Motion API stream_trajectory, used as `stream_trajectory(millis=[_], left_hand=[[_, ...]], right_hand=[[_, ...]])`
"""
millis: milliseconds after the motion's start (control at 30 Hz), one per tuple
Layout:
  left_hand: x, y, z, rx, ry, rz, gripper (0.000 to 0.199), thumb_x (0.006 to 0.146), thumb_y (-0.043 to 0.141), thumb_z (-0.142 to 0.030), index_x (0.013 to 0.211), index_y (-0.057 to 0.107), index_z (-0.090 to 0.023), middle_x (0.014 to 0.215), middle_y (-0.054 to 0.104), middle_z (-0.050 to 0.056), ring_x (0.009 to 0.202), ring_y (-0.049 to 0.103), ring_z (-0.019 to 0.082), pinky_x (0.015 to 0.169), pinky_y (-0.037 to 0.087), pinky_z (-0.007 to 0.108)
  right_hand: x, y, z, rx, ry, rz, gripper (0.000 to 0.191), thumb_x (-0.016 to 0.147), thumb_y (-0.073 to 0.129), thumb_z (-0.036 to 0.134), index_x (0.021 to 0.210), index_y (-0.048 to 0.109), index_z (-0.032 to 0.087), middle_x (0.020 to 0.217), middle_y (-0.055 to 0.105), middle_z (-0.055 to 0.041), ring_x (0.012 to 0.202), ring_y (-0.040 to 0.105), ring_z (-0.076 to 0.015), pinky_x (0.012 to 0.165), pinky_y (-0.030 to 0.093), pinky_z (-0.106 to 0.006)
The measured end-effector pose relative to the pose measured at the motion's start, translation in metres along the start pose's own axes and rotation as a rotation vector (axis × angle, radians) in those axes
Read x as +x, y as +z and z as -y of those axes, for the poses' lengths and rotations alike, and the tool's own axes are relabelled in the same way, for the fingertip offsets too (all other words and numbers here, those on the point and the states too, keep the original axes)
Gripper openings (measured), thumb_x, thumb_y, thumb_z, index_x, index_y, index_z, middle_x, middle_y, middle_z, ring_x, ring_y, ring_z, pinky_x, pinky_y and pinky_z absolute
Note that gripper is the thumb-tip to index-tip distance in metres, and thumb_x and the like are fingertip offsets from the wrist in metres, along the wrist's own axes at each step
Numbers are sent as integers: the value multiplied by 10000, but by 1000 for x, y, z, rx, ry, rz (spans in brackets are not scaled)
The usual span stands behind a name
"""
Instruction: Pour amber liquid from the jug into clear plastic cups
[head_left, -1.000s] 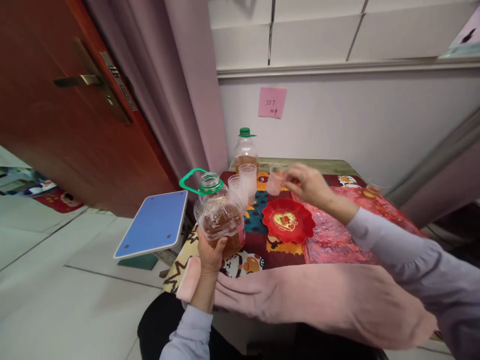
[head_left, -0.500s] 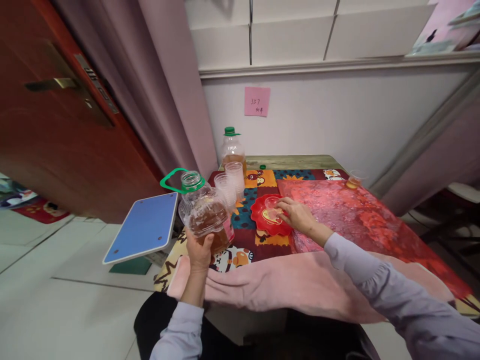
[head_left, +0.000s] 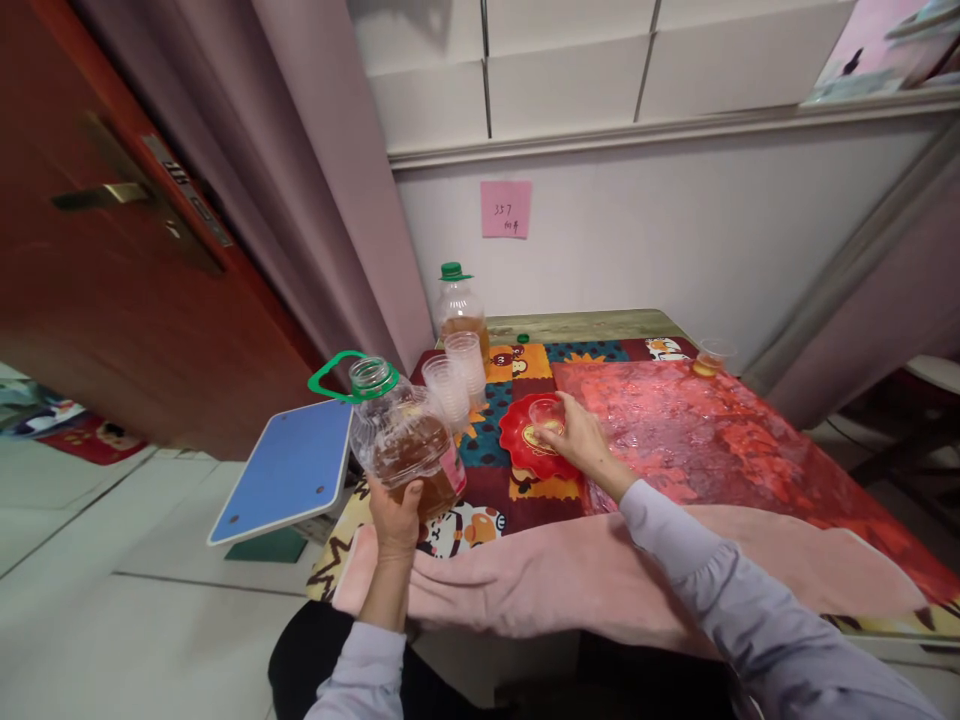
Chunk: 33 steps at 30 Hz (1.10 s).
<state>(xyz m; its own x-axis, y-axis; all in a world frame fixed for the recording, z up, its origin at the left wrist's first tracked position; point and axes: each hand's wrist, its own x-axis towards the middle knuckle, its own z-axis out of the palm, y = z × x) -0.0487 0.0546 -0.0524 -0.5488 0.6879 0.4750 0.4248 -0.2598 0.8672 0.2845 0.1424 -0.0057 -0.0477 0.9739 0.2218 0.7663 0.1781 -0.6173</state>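
Observation:
My left hand (head_left: 395,515) grips the lower part of a large clear jug (head_left: 412,450) of amber liquid, which has a green handle ring and an uncapped mouth. The jug leans to the left. Over a red scalloped plate (head_left: 517,440), my right hand (head_left: 581,435) is closed on a small clear plastic cup (head_left: 546,412). I cannot tell whether the cup touches the plate. Just behind the jug stand two stacks of clear plastic cups, a nearer stack (head_left: 445,392) and a farther stack (head_left: 466,362).
A second jug with a green cap (head_left: 459,300) stands at the back. A green cap (head_left: 523,338) lies near it. At the right, a cup with amber liquid (head_left: 709,360) rests by the red plastic sheet (head_left: 675,430). A pink cloth (head_left: 562,575) covers the front edge. A blue board (head_left: 289,465) sits left.
My right hand has shifted slightly left with the cup over the red plate. The jug stays in my left hand, tilted about as before. The camera view has moved a little.

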Motion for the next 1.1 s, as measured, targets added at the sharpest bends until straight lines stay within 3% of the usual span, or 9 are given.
stream_trajectory(millis=[100, 400, 633, 800, 933, 1000, 1033, 1100], left_hand=[[0, -1, 3, 8, 14, 3, 988, 666, 715, -911, 1275, 610, -141, 1186, 754, 193, 1104, 731, 353, 1007, 562, 482], [-1, -3, 2, 46, 11, 24, 992, 689, 678, -924, 1311, 595, -156, 1238, 720, 181, 1198, 689, 349, 1092, 510, 487], [5, -10, -21, 13, -50, 111, 984, 661, 789, -825, 1354, 585, -157, 1250, 726, 172, 1179, 711, 349, 1088, 531, 503], [20, -11, -43, -83, -33, 166, 1205, 570, 914, -713, 1538, 440, -173, 1471, 622, 207, 1350, 641, 374, 1169, 493, 507], [25, -11, -53, -98, -92, 254, 1160, 540, 956, -638, 1489, 469, -182, 1384, 679, 181, 1283, 684, 363, 1148, 518, 534], [23, -11, -58, -103, -119, 276, 1100, 539, 965, -607, 1437, 490, -187, 1322, 705, 157, 1230, 709, 347, 1129, 531, 544], [22, -10, -61, -101, -121, 275, 1078, 531, 971, -596, 1410, 499, -188, 1301, 710, 148, 1211, 716, 341, 1118, 538, 543], [20, -7, -69, -89, -110, 271, 1054, 513, 983, -580, 1371, 505, -198, 1280, 709, 134, 1191, 723, 334, 1096, 552, 531]], right_hand=[[-2, -1, -2, -10, 16, -3, 762, 886, 772, 421, 1544, 496, 153, 1439, 679, -238, 1317, 674, -404, 1100, 524, -550], [-6, 7, -6, 104, -73, -112, 1016, 797, 820, 504, 1630, 382, 121, 1602, 532, -253, 1484, 523, -414, 1196, 444, -587], [-2, 22, -5, 93, 54, -92, 911, 840, 733, 325, 1648, 362, 131, 1465, 658, -236, 1299, 678, -393, 1098, 527, -562], [-8, 20, -11, 90, -11, -149, 904, 850, 721, 369, 1633, 367, 89, 1521, 596, -277, 1374, 616, -427, 1121, 497, -610], [-21, 12, 9, 198, -136, -374, 901, 871, 746, 530, 1599, 421, 111, 1589, 519, -280, 1498, 479, -434, 1197, 416, -660], [-31, 11, 31, 353, -206, -419, 801, 914, 724, 557, 1567, 477, 164, 1548, 569, -239, 1443, 544, -389, 1188, 453, -614], [-35, 13, 43, 460, -238, -369, 742, 932, 714, 558, 1545, 508, 194, 1505, 608, -214, 1381, 602, -363, 1152, 501, -577], [-44, 21, 66, 684, -265, -147, 706, 931, 725, 575, 1522, 543, 233, 1450, 646, -184, 1275, 675, -329, 1048, 584, -512]])
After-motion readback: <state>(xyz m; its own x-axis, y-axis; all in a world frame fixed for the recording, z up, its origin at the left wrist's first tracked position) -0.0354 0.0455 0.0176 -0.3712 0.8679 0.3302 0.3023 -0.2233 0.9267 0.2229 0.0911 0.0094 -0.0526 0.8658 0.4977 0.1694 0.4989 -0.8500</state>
